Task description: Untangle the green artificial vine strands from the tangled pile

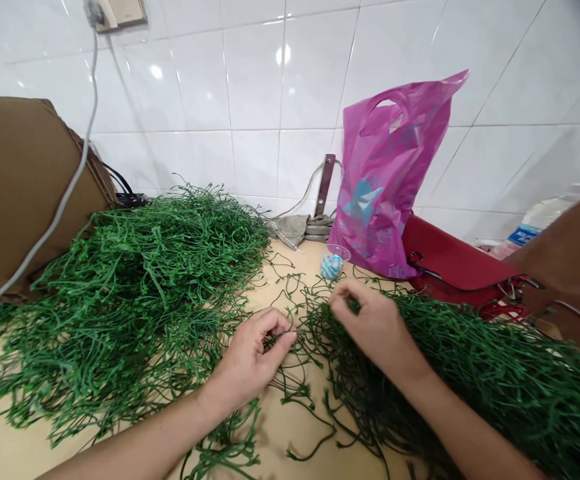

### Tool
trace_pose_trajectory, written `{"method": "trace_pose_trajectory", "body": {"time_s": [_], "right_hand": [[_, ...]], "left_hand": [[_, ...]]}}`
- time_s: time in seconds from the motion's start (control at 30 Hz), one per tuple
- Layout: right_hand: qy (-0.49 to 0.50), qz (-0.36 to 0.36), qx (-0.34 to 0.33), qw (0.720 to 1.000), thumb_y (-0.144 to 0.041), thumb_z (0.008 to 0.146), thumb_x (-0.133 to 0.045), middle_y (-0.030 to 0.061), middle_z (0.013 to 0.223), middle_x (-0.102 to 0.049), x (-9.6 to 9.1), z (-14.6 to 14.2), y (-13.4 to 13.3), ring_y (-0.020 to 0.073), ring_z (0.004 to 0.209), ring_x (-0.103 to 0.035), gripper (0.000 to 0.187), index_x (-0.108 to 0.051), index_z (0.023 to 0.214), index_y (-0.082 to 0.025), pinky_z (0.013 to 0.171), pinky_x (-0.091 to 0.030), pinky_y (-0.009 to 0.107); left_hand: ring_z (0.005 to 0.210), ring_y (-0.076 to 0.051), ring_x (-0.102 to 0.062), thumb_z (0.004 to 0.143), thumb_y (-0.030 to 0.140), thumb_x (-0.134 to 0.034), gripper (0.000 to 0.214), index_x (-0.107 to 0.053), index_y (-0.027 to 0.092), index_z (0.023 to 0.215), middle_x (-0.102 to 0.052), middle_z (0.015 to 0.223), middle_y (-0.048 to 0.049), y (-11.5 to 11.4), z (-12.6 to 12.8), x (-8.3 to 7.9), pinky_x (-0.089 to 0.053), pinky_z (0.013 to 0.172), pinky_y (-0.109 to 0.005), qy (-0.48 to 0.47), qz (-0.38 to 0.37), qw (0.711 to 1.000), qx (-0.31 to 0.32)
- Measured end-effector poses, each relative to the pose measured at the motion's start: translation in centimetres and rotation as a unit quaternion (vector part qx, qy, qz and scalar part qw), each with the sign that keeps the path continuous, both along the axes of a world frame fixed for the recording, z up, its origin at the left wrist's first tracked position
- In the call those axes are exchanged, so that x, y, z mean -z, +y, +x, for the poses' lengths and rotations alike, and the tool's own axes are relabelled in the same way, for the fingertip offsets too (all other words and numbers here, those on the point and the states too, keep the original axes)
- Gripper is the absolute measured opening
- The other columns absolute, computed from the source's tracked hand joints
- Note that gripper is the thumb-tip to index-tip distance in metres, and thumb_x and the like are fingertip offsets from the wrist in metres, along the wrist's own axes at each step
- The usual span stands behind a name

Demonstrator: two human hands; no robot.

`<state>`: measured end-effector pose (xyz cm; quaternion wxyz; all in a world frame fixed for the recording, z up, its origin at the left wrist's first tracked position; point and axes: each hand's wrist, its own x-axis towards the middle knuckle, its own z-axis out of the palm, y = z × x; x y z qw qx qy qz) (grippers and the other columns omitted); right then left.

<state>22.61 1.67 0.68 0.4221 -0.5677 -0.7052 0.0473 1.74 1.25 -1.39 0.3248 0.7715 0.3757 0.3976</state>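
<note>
My left hand (255, 350) is in the middle of the table, thumb and fingertips pinched around a thin green stem (272, 340). To its right, my right hand (370, 321) is curled at the near edge of a dark green heap of stems (500, 373); its thumb and fingers come together, and anything between them is too small to make out. A larger, brighter heap of green stems (150, 267) with small knobbly tips spreads to the left of my left hand. Loose stems (305, 400) lie scattered between the two heaps.
Behind my hands stand a small clear cup (332, 264) with blue and white bits and a pink plastic bag (385, 180). A red bag (463, 257) lies at right. A cardboard box (30, 180) and a white cable (83, 167) are at left, before a tiled wall (255, 73).
</note>
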Motion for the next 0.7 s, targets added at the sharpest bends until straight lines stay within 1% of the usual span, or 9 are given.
{"method": "trace_pose_trajectory", "body": {"time_s": [0.07,0.13,0.2,0.27,0.33,0.4,0.5,0.6,0.7], "right_hand": [[0.026,-0.013,0.015,0.999,-0.02,0.085,-0.052,-0.0019,0.067,-0.061,-0.3,0.9,0.3,0.0159,0.064,-0.057,0.011,-0.056,0.075,-0.022,0.062,-0.043,0.027],[0.005,-0.043,-0.022,0.999,-0.021,0.087,-0.051,-0.0019,0.068,-0.062,-0.7,1.0,0.1,0.0161,0.064,-0.058,0.012,-0.059,0.078,-0.022,0.062,-0.044,0.028],[-0.054,-0.078,-0.066,0.993,-0.02,0.089,-0.053,-0.0001,0.072,-0.066,-1.1,0.5,-0.5,0.0187,0.069,-0.059,0.012,-0.063,0.082,-0.022,0.067,-0.045,0.032],[-0.112,-0.083,-0.087,0.986,-0.023,0.089,-0.059,0.0039,0.084,-0.071,-1.4,-0.2,-1.2,0.0244,0.084,-0.061,0.009,-0.068,0.089,-0.022,0.078,-0.047,0.039],[-0.126,-0.053,-0.091,0.986,-0.031,0.088,-0.067,0.0075,0.098,-0.072,-1.9,-0.7,-1.8,0.0294,0.1,-0.06,0.014,-0.07,0.098,-0.022,0.089,-0.046,0.047],[-0.096,-0.021,-0.106,0.989,-0.036,0.087,-0.07,0.0086,0.11,-0.07,-2.4,-1.0,-2.2,0.0299,0.11,-0.058,0.023,-0.07,0.106,-0.023,0.097,-0.045,0.048],[-0.031,-0.011,-0.13,0.991,-0.035,0.09,-0.066,0.0075,0.115,-0.069,-2.9,-1.4,-2.5,0.0266,0.114,-0.059,0.022,-0.068,0.109,-0.024,0.101,-0.046,0.045],[0.025,-0.05,-0.138,0.989,-0.033,0.09,-0.065,0.006,0.109,-0.072,-2.6,-2.0,-2.5,0.0248,0.11,-0.062,0.019,-0.07,0.106,-0.024,0.098,-0.048,0.042],[0.082,-0.113,-0.17,0.975,-0.025,0.088,-0.063,0.0028,0.099,-0.075,-1.8,-2.5,-2.2,0.0214,0.097,-0.067,0.013,-0.072,0.097,-0.024,0.09,-0.052,0.036]], "left_hand": [[0.07,-0.013,-0.044,0.095,0.029,-0.052,0.021,-0.049,0.019,0.076,-0.047,0.073,0.0023,0.0,0.0,0.2,-0.036,0.066,-0.024,-0.016,-0.015,1.0,-0.008],[0.069,-0.013,-0.043,0.095,0.032,-0.051,0.022,-0.049,0.019,0.077,-0.045,0.072,0.0026,0.1,0.1,0.4,-0.036,0.065,-0.024,-0.045,-0.042,0.998,-0.025],[0.067,-0.013,-0.042,0.094,0.036,-0.052,0.023,-0.052,0.019,0.078,-0.044,0.071,0.0027,0.4,0.2,0.5,-0.037,0.063,-0.024,-0.075,-0.071,0.994,-0.037],[0.065,-0.012,-0.042,0.091,0.039,-0.055,0.023,-0.057,0.018,0.082,-0.046,0.069,0.0029,0.7,0.3,0.6,-0.037,0.062,-0.024,-0.099,-0.096,0.989,-0.044],[0.065,-0.012,-0.044,0.088,0.041,-0.059,0.024,-0.06,0.017,0.085,-0.049,0.069,0.0028,0.8,0.3,0.6,-0.039,0.061,-0.023,-0.116,-0.11,0.986,-0.052],[0.065,-0.012,-0.047,0.086,0.04,-0.062,0.024,-0.062,0.016,0.087,-0.051,0.07,0.0024,0.9,0.2,0.6,-0.04,0.062,-0.023,-0.123,-0.112,0.984,-0.061],[0.067,-0.012,-0.05,0.086,0.035,-0.063,0.019,-0.062,0.017,0.083,-0.055,0.072,0.0011,0.8,0.1,0.6,-0.042,0.063,-0.022,-0.121,-0.102,0.985,-0.062],[0.07,-0.013,-0.053,0.086,0.03,-0.063,0.016,-0.059,0.017,0.079,-0.06,0.075,-0.0001,0.5,0.1,0.5,-0.043,0.066,-0.023,-0.104,-0.076,0.99,-0.048],[0.07,-0.012,-0.052,0.086,0.027,-0.063,0.014,-0.059,0.017,0.078,-0.059,0.074,0.0004,0.2,0.2,0.2,-0.043,0.067,-0.023,-0.088,-0.059,0.994,-0.032]]}}
